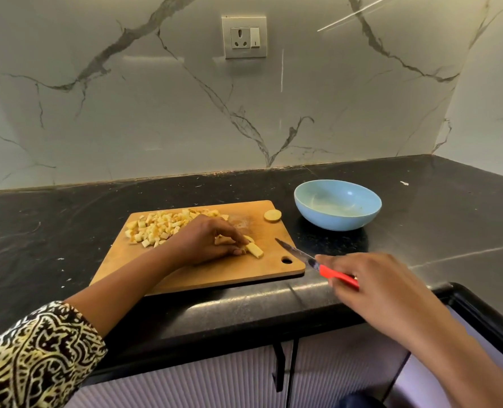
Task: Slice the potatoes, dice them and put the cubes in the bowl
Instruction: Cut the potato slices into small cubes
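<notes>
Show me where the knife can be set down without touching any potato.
Bare counter right of the bowl, and left of the cutting board. So is the board's near edge. Crowded: the cubes at its far left, the left hand pinching strips mid-board, a slice by the bowl. The right hand holds the knife.

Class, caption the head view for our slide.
Left hand steadies potato strips on the board; right hand holds the knife; bowl empty.

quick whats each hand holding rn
Left hand: pinches potato strips on the board.
Right hand: grips the knife, blade clear of the potato.
</notes>
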Motion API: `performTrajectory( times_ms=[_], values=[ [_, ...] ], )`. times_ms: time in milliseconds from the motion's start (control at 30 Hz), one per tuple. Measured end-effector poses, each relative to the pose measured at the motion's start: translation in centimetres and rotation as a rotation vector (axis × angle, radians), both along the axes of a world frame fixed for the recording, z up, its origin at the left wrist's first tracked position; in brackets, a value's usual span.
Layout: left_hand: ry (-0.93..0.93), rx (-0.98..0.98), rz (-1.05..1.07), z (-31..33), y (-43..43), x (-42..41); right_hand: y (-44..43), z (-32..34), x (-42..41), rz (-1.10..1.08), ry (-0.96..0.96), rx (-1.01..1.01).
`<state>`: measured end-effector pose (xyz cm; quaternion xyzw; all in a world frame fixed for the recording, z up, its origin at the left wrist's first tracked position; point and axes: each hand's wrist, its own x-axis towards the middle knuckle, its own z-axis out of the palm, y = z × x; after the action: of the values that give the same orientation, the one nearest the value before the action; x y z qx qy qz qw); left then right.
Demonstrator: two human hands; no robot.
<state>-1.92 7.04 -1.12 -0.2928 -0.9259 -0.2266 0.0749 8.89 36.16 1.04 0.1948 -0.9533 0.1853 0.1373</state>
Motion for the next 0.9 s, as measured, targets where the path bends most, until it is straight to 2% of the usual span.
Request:
performTrajectory(
  times_ms=[267, 333, 433, 567, 767, 900],
  values=[
    [0.038, 0.057, -0.017, -0.1, 1.1, 0.8, -0.2, -1.4, -0.4, -0.049, -0.063, -0.127],
    [0.015, -0.007, -0.014, -0.1, 2.2, 1.0, -0.3, -1.4, -0.3, -0.057, -0.072, -0.161],
    [0.007, -0.108, 0.084, -0.6, 4.1, 1.0, -0.3, -1.6, -0.3, -0.071, -0.059, -0.169],
    [0.005, -0.033, 0.157, -1.0, 4.5, 0.8, -0.5, -1.7, -0.3, -0.063, -0.085, -0.171],
    [-0.027, 0.059, 0.125, -0.7, 3.9, 1.0, -0.8, -1.7, -0.4, -0.043, -0.109, -0.180],
    [-0.112, -0.040, 0.040, 0.1, 3.2, 0.4, -1.2, -2.1, -0.4, -0.024, -0.111, -0.182]
  ],
)
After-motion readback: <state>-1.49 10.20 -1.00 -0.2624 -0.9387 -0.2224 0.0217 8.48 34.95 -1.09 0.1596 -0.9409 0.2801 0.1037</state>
